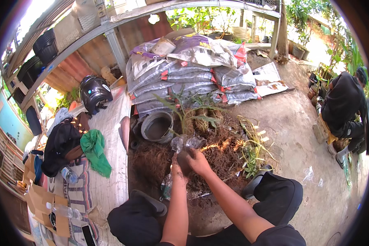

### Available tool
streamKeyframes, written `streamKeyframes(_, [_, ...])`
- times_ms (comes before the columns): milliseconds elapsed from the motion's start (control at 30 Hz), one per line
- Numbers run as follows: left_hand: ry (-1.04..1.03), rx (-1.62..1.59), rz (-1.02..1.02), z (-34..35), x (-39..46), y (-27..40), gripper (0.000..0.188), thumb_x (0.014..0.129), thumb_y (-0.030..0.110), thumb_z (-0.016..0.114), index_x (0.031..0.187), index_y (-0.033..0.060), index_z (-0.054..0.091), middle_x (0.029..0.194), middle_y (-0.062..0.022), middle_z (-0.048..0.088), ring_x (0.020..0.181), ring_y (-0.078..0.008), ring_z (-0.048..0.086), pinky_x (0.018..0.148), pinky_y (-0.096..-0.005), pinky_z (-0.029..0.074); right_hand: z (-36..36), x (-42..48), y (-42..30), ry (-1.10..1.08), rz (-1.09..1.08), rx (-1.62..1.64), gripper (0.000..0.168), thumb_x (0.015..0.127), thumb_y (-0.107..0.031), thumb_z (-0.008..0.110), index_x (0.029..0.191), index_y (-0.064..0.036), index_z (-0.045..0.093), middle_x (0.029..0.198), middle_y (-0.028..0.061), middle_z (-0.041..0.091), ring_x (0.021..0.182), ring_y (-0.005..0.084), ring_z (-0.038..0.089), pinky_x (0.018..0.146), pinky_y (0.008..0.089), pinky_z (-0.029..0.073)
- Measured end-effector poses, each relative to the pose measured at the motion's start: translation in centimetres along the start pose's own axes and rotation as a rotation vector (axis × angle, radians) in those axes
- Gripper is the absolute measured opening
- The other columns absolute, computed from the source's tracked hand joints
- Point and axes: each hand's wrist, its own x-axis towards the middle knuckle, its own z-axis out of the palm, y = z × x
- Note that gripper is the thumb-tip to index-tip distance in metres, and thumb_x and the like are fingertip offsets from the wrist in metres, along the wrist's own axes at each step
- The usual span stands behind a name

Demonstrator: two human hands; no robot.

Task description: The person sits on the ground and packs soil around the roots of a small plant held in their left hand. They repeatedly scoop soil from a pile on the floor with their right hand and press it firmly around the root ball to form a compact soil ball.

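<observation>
My left hand [177, 167] and my right hand [198, 161] close around a dark clump of soil [184, 163] from both sides. A green leafy plant [182, 118] rises above the clump; its base is partly hidden by my fingers. Crumpled clear plastic [195, 142] lies just beyond my hands. Brown fibrous roots and soil [224, 153] are heaped beneath and to the right. Behind the plastic stand several fibrous root balls [201, 123] with leaves. A round dark bucket [156, 127] sits to the left of them.
Stacked grey sacks [190, 80] rise behind the bucket. A sheet-covered platform on the left bears a black helmet [95, 92], a green cloth [95, 150], dark clothing [60, 144] and plastic bottles [67, 211]. Pulled green plants [252, 153] lie at right. Another person [344, 104] sits at far right.
</observation>
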Motion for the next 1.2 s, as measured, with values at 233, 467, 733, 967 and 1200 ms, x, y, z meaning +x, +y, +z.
streamKeyframes(233, [-0.128,-0.112,-0.013,-1.1,0.8,-0.9,0.048,0.094,0.049,0.045,0.121,0.0108,0.057,0.113,-0.0062,0.062,0.103,-0.0251,0.059,0.090,-0.0409,0.048,0.0,-0.5,-0.1,-0.029,-0.034,-0.245,0.040,0.086,-0.025,0.062,0.116,0.001,0.060,0.109,0.0219,0.065,0.101,0.0353,0.063,0.089,0.0372,0.048])
streamKeyframes(467, [-0.064,-0.015,-0.085,1.3,-1.7,0.2,0.046,0.096,0.049,0.046,0.115,0.0095,0.060,0.110,-0.0051,0.064,0.100,-0.0229,0.061,0.088,-0.0368,0.050,-0.4,-1.2,-1.3,0.102,-0.037,0.026,0.033,0.085,-0.019,0.060,0.108,0.003,0.063,0.098,0.0171,0.069,0.091,0.0253,0.067,0.084,0.0355,0.049])
streamKeyframes(733, [-0.060,0.032,-0.011,-1.4,0.5,-0.4,0.049,0.100,0.048,0.036,0.121,0.0090,0.058,0.110,-0.0051,0.065,0.099,-0.0235,0.062,0.088,-0.0376,0.050,0.5,-1.1,0.2,0.061,-0.043,-0.052,0.036,0.086,-0.018,0.060,0.114,0.004,0.061,0.104,0.0176,0.068,0.098,0.0230,0.064,0.091,0.0343,0.047])
streamKeyframes(967, [-0.042,0.040,-0.047,-1.0,-0.9,0.9,0.066,0.095,0.063,0.031,0.121,0.0091,0.057,0.109,-0.0075,0.065,0.097,-0.0251,0.064,0.085,-0.0403,0.052,-1.7,0.2,-1.0,-0.268,-0.035,0.072,0.046,0.089,-0.022,0.060,0.126,0.004,0.053,0.122,0.0151,0.061,0.110,0.0206,0.057,0.100,0.0353,0.041])
streamKeyframes(1200, [0.154,0.100,0.081,3.0,-3.0,0.6,0.063,0.095,0.060,0.040,0.123,0.0054,0.057,0.113,-0.0074,0.064,0.102,-0.0229,0.061,0.091,-0.0358,0.047,0.3,-0.2,1.0,0.094,0.036,0.164,0.043,0.082,-0.018,0.062,0.115,0.010,0.059,0.107,0.0233,0.066,0.101,0.0287,0.063,0.093,0.0373,0.045])
